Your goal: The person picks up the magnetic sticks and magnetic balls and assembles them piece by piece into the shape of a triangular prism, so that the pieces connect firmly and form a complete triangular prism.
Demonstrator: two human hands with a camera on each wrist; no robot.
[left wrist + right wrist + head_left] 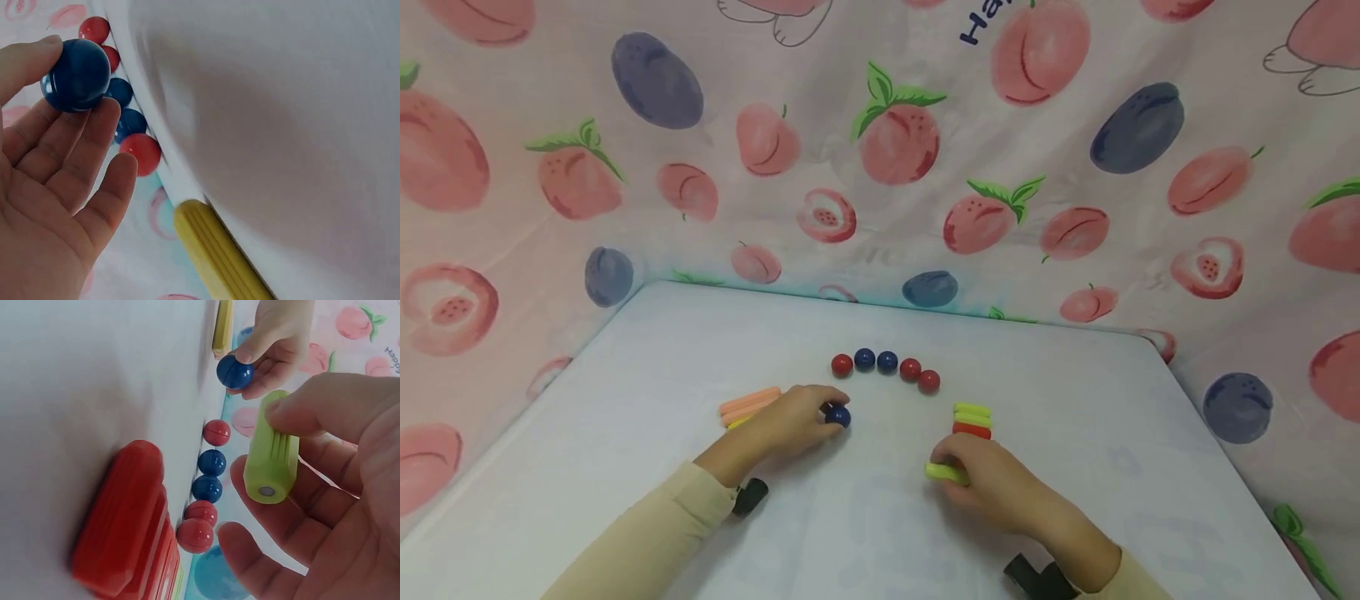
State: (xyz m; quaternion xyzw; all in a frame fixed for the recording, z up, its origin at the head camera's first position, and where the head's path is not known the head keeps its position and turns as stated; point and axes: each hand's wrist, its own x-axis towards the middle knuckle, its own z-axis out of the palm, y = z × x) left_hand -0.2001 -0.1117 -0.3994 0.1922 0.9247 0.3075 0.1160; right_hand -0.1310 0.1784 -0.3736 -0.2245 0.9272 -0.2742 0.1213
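Note:
My left hand (793,419) holds a dark blue ball (838,416) between thumb and fingertips, just above the white table. In the left wrist view the same blue ball (76,75) sits against the thumb tip. To the right, my right hand (1000,485) pinches a yellow-green rod (944,474). The right wrist view shows grooves along this rod (273,450) and a round metal disc in its end. Ball and rod are apart. Beyond the hands, red balls (929,382) and blue balls (887,362) lie in a curved row.
Orange rods (750,403) and a yellow rod (219,250) lie beside my left hand, partly hidden by it. Yellow-green rods (972,410) and red rods (125,519) lie just beyond my right hand. A fruit-patterned cloth (880,242) rises behind the white table (662,350).

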